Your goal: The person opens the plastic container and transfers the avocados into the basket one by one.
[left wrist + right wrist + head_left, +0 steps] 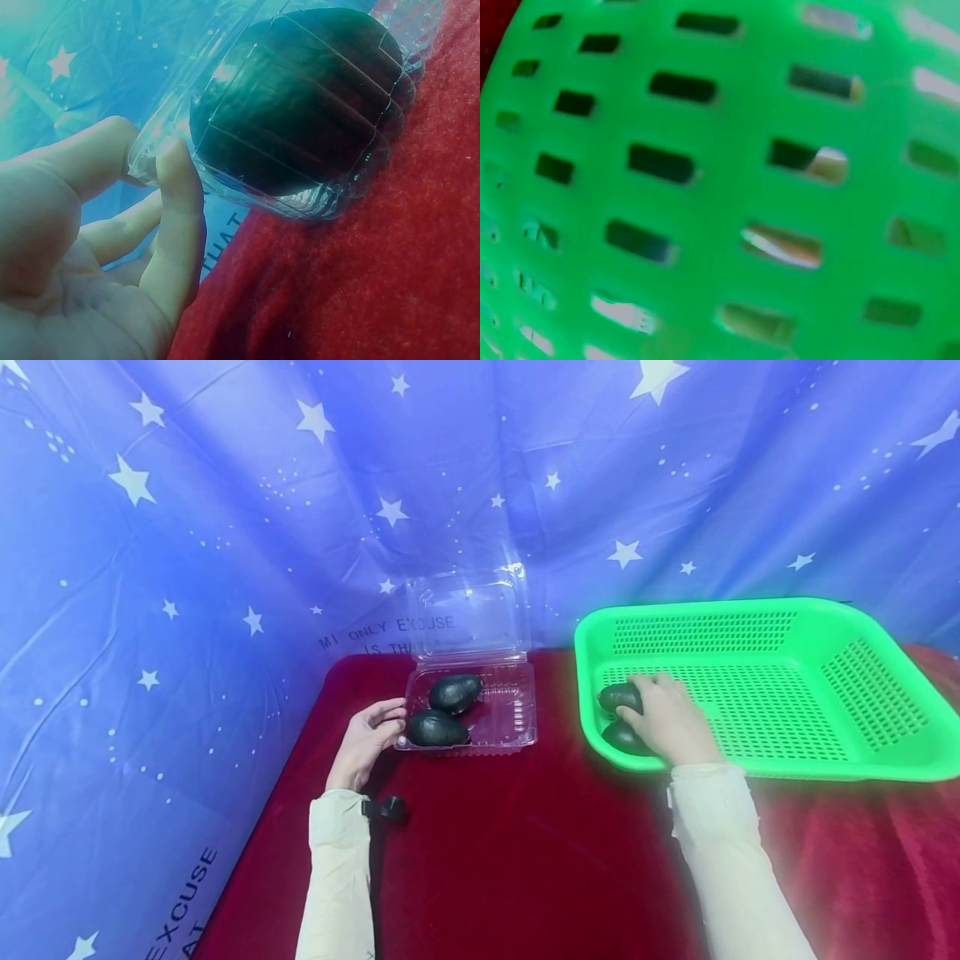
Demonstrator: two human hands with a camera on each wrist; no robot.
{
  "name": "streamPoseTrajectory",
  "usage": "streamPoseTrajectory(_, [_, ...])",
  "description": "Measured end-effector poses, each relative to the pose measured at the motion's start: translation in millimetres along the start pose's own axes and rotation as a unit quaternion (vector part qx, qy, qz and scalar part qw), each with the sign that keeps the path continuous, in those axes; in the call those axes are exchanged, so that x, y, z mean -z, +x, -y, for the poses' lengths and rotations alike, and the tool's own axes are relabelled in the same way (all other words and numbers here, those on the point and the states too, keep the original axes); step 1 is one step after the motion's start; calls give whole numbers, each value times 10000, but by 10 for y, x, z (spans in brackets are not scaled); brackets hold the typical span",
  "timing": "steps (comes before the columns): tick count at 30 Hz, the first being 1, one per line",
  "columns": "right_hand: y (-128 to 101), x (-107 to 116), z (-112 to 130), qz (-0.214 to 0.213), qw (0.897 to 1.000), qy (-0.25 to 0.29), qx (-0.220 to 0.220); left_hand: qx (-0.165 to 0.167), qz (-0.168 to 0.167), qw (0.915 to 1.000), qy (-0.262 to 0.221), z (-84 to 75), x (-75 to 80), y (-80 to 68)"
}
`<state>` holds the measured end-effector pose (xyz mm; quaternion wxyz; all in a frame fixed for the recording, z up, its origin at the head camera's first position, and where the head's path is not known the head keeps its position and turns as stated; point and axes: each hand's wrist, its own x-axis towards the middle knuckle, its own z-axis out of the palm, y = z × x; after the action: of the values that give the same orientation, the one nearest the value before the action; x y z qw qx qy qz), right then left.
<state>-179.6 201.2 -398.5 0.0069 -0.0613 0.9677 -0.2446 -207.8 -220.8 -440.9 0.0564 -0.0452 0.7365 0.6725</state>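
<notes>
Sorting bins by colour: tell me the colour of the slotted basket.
Bright green; the basket shows best in the head view.

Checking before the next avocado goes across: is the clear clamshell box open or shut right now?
Open. The clamshell box has its lid standing up behind the base, with two avocados lying uncovered inside. The left hand holds its near corner.

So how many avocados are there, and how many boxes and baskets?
Avocados: 4, two in the clear box and two in the green basket
Clear box: 1
Green basket: 1
Total: 6 things
</notes>
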Motion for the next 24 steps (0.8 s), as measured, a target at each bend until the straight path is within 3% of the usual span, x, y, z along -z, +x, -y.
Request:
streamPoseTrajectory(15, [-24,-8,30,74,9999,-54,-69,-7,28,10000,32,4,24,-29])
streamPoseTrajectory(24, [-38,12,35,-287,9995,57,112,31,28,10000,4,13,8,-1])
